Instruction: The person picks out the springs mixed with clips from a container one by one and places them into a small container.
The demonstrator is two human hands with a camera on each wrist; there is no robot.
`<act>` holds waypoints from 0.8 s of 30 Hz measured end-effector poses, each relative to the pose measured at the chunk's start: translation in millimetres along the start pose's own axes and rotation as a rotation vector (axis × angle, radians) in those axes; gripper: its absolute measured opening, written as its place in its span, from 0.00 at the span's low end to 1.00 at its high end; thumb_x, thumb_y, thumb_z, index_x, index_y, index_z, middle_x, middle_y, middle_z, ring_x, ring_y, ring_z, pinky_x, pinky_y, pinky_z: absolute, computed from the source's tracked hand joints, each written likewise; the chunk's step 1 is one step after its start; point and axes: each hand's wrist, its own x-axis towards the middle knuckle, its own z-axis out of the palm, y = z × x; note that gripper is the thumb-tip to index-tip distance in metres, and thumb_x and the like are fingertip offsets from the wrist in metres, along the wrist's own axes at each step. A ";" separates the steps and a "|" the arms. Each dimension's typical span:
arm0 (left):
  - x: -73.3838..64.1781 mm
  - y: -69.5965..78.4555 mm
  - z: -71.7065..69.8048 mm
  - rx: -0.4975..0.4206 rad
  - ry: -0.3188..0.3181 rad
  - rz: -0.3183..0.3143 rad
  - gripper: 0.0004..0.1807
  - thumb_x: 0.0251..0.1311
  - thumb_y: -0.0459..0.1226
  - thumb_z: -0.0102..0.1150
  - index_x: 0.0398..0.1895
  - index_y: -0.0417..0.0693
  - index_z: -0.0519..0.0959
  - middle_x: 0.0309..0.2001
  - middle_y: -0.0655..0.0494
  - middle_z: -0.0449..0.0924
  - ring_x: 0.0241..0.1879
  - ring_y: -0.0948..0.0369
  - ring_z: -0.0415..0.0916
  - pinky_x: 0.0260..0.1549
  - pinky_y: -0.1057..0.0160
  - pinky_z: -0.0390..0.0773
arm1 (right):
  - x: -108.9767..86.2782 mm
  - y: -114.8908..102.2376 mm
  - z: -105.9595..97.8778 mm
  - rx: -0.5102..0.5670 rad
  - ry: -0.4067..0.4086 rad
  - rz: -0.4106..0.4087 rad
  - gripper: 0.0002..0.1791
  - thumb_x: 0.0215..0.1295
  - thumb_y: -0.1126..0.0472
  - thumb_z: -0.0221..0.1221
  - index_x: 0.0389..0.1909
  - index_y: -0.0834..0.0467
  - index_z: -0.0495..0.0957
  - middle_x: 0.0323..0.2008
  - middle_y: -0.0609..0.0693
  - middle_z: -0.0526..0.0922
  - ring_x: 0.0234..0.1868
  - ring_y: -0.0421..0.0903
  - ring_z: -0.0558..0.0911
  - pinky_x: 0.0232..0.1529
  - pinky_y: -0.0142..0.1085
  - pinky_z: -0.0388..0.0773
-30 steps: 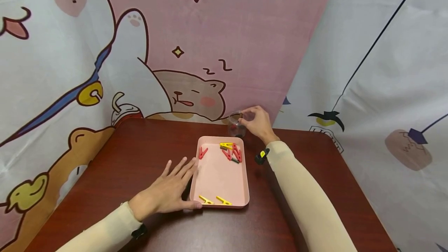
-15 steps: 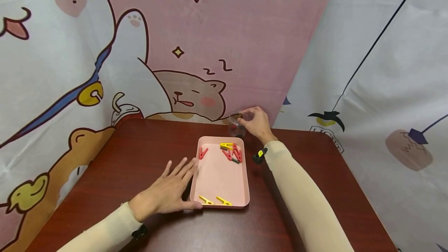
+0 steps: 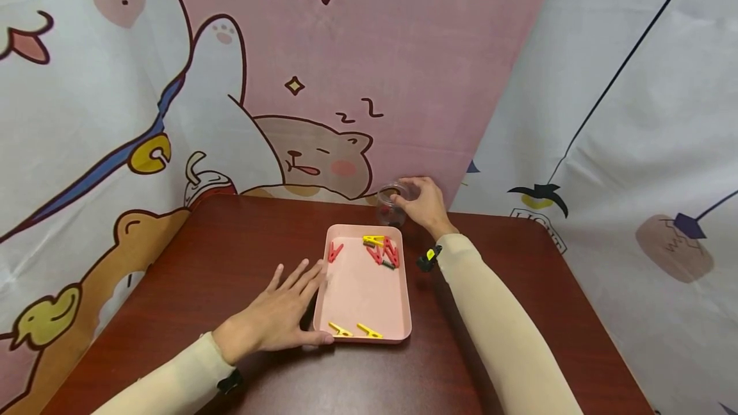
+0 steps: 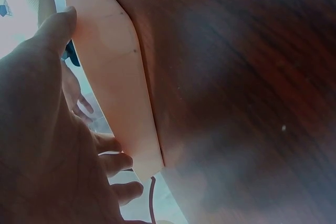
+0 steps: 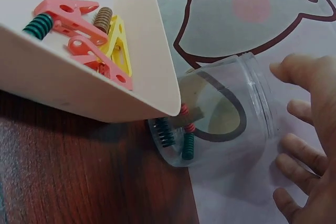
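Note:
A clear jar [image 3: 391, 210] stands behind the pink tray [image 3: 360, 287]; the right wrist view shows several coil springs [image 5: 188, 145] at its bottom. My right hand [image 3: 425, 205] is beside the jar's mouth, fingers spread and loosely bent; in the right wrist view a gap shows between fingertips and rim. My left hand [image 3: 277, 316] lies flat-fingered along the tray's left side, thumb at the near corner, fingertips touching the rim. Inside the tray are red plastic clips [image 3: 391, 252], a yellow clip [image 3: 373, 239] and springs [image 5: 104, 20] at the far right, plus two yellow pieces [image 3: 369, 331] near the front.
A single red clip [image 3: 334, 252] lies by the tray's far left wall. The dark wooden table [image 3: 242, 242] extends around the tray. Right behind the jar hangs a printed cloth [image 3: 426, 82] along the table's back edge.
The right forearm has shifted slightly left and the right fingers have eased a little away from the jar's rim. Left hand, tray and jar look the same.

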 end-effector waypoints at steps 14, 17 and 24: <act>1.6 -0.4 1.1 0.020 0.003 0.004 0.73 0.65 0.87 0.56 0.96 0.43 0.59 0.98 0.46 0.51 0.97 0.37 0.49 0.88 0.18 0.52 | -8.7 -1.9 -3.8 0.005 0.015 -0.028 0.31 0.73 0.42 0.80 0.71 0.53 0.90 0.73 0.57 0.84 0.77 0.62 0.81 0.82 0.63 0.77; 1.6 0.1 0.7 0.017 0.001 0.001 0.73 0.65 0.87 0.56 0.96 0.43 0.59 0.98 0.46 0.51 0.97 0.38 0.49 0.89 0.18 0.52 | -12.2 -3.5 -3.8 0.002 0.016 -0.044 0.31 0.73 0.43 0.80 0.71 0.53 0.90 0.72 0.57 0.84 0.77 0.62 0.82 0.82 0.63 0.77; 1.9 0.6 0.4 0.021 -0.006 -0.002 0.73 0.64 0.87 0.56 0.95 0.43 0.60 0.98 0.46 0.51 0.97 0.38 0.49 0.89 0.18 0.52 | -20.7 -4.9 -3.3 -0.024 0.006 -0.060 0.30 0.75 0.44 0.78 0.71 0.54 0.89 0.72 0.57 0.84 0.77 0.61 0.81 0.82 0.63 0.77</act>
